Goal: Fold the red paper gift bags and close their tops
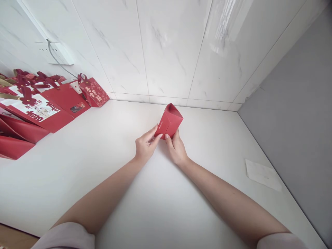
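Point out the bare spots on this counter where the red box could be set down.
Bare counter lies between the hands and the near edge, and right of the red box up to the white sheet. The far left is crowded with red gift bags.

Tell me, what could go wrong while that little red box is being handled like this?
The red box is gripped only at its near bottom end by the left hand and right hand, so a firm pinch could perhaps dent or crease the thin card. It also leans tilted with its open top facing away, so it might slip on the smooth white counter. The stack of red gift bags sits far to the left, likely out of harm's way.
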The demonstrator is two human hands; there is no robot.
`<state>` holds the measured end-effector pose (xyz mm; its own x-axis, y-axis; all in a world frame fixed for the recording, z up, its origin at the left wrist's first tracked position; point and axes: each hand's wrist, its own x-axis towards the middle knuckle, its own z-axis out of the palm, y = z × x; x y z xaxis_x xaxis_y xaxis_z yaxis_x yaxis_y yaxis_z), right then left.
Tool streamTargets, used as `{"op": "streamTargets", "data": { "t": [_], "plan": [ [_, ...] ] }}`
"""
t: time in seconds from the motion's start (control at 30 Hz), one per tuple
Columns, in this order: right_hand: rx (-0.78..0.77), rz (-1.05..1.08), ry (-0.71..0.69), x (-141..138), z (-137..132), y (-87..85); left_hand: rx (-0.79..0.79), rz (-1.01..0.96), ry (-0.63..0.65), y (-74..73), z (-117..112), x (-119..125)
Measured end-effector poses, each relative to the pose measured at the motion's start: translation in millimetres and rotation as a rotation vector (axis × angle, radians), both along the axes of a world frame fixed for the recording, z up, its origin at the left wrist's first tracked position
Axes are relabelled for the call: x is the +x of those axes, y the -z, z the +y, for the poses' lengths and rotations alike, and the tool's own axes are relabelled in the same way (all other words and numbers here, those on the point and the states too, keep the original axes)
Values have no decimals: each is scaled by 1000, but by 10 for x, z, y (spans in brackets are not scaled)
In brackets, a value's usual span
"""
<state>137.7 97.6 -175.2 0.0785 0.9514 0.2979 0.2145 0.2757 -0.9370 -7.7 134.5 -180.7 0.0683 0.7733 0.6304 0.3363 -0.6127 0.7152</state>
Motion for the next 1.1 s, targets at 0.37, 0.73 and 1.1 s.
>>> {"op": "streamTargets", "data": {
  "t": [0.37, 0.73, 1.1],
  "plan": [
    [-4, -142, 40, 33, -2, -14, 20, 150, -63, -126, -46, 10],
    [98, -217, 23, 39, 15, 5, -299, 36, 84, -127, -47, -26],
    [125, -247, 5, 76, 9, -10, -414, 10, 69, -121, -40, -45]
  ]
}}
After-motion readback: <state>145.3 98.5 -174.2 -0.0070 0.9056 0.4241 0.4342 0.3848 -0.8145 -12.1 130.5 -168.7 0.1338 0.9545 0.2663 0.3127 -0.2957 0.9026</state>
